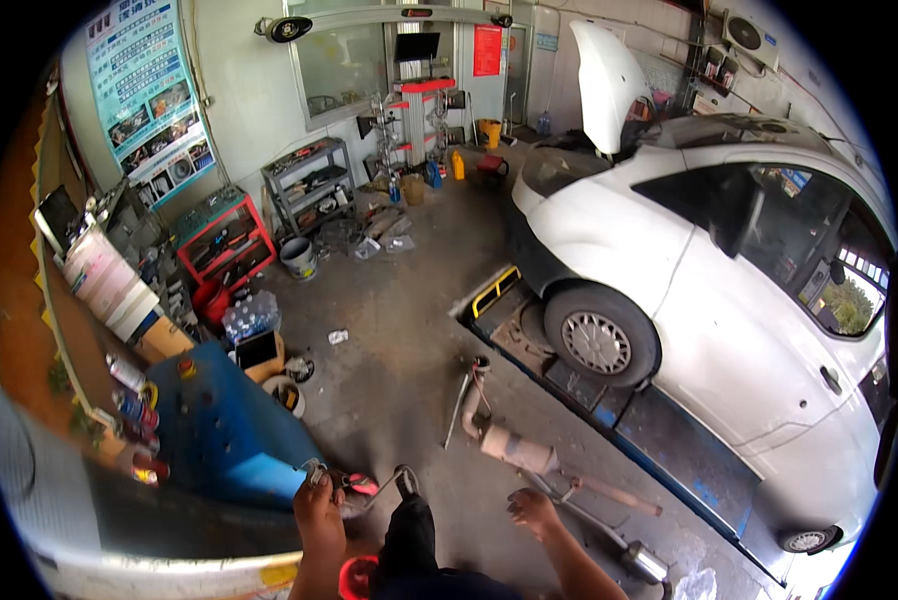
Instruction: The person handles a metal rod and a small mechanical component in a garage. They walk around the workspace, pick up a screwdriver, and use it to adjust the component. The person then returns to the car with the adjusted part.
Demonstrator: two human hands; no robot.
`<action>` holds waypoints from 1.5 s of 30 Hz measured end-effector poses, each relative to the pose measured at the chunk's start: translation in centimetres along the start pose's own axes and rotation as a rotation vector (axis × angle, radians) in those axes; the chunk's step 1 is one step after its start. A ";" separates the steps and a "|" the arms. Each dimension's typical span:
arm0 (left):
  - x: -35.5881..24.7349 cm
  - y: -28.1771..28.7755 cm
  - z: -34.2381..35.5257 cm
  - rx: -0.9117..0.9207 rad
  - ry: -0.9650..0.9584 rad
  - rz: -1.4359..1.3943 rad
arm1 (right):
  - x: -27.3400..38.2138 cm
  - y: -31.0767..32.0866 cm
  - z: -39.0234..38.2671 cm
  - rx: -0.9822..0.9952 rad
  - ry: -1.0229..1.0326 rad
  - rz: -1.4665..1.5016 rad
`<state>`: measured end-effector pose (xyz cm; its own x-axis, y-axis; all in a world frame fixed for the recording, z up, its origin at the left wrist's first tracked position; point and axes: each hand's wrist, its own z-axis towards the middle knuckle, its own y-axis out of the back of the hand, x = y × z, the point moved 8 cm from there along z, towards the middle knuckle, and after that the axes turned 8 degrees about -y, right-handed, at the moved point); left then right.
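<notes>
My left hand (317,505) is closed at the lower middle, beside the blue cabinet. A small metallic piece shows at its fingertips; its kind is too small to make out. Right next to that hand is a red and black object (362,484), partly hidden. My right hand (535,511) hangs over the floor with its fingers loosely bent and apart, and nothing shows in it. Nearest to it lies a rusty exhaust pipe (517,449) with a thick canister section. A silver muffler (645,562) is at the near end of the exhaust parts. A long thin rod (456,410) lies alongside.
A white car (699,280), hood raised, stands on a blue-edged lift platform (609,425) at right. The blue cabinet (234,430) is at left. A red bucket (357,577) is by my legs. Farther back are a grey shelf rack (314,190), a red tool cart (227,240) and a metal bucket (298,258).
</notes>
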<state>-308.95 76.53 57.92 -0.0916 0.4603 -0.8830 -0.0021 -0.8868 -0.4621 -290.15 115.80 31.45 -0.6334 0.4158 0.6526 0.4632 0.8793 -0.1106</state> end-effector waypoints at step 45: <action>52.6 -59.8 156.2 0.419 -0.075 0.662 | 101.6 1.8 105.9 -0.432 0.054 -0.332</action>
<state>-469.16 147.46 51.94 -0.2715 -0.1601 -0.9490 -0.2978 -0.9237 0.2410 -419.30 184.17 18.16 -0.7618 0.1097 0.6384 0.4634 0.7810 0.4187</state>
